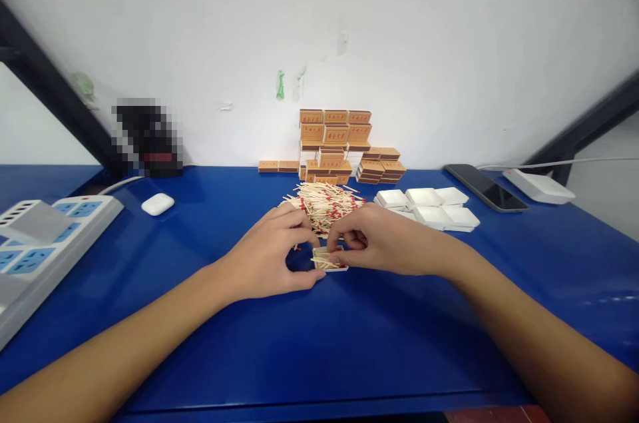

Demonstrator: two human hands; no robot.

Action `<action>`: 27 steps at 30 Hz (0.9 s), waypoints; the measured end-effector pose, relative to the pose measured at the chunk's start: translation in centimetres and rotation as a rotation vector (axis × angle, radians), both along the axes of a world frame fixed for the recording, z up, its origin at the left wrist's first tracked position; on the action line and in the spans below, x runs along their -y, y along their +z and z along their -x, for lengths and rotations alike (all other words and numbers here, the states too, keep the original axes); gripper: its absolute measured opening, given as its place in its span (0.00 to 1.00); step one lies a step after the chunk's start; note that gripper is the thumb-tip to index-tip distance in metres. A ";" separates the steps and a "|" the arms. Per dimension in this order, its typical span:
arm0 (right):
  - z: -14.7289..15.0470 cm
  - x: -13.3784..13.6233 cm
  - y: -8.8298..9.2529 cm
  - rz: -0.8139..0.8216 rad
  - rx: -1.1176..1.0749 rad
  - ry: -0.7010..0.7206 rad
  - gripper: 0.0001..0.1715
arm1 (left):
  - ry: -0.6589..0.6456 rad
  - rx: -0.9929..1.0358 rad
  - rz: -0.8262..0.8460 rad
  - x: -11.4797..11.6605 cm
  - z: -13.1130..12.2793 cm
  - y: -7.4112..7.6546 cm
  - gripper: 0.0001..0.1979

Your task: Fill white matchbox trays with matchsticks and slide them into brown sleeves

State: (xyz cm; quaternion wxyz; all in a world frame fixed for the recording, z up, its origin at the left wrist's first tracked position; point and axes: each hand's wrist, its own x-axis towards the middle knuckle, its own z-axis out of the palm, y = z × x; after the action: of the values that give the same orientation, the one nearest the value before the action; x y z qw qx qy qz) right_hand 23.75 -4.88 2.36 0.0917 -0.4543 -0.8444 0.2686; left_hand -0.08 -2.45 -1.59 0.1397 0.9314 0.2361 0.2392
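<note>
I have the small white rectangular cardboard tray [337, 270], pale wooden matchsticks [324, 262] inside, flat on the glossy blue desk [299, 350]; the left hand [269, 251] curves its fingers around the left end, likely against sliding, though I can't tell whether they press. Right hand [392, 240] has fingers bent close together over the sticks, any pinch hidden. Red-tipped wooden match heap [327, 204] just behind, probably for easy reach; orange-and-brown cardboard matchboxes [335, 135] stacked beyond, presumably out of the way.
</note>
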 end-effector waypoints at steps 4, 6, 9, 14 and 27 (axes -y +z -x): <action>0.7 0.2 -0.8 -0.004 -0.077 0.040 0.04 | -0.001 -0.020 0.001 0.0 0.0 0.1 0.11; 0.8 0.3 -0.9 0.003 -0.092 0.061 0.03 | 0.002 -0.029 0.005 0.0 0.0 0.2 0.11; 0.4 0.2 -0.6 -0.012 -0.057 0.045 0.04 | 0.005 -0.031 0.009 0.1 0.1 0.5 0.13; -0.2 0.1 0.0 -0.033 0.021 0.025 0.05 | 0.020 -0.011 -0.006 0.1 0.3 0.7 0.11; -1.5 0.0 0.6 -0.097 0.068 0.036 0.07 | -0.012 0.013 0.015 0.1 0.2 0.9 0.02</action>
State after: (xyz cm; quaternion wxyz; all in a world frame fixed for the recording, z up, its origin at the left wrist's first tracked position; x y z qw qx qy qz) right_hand 25.27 -4.89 2.93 0.0800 -0.4429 -0.8671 0.2135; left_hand -0.23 -2.58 -0.65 0.1496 0.9302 0.2314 0.2424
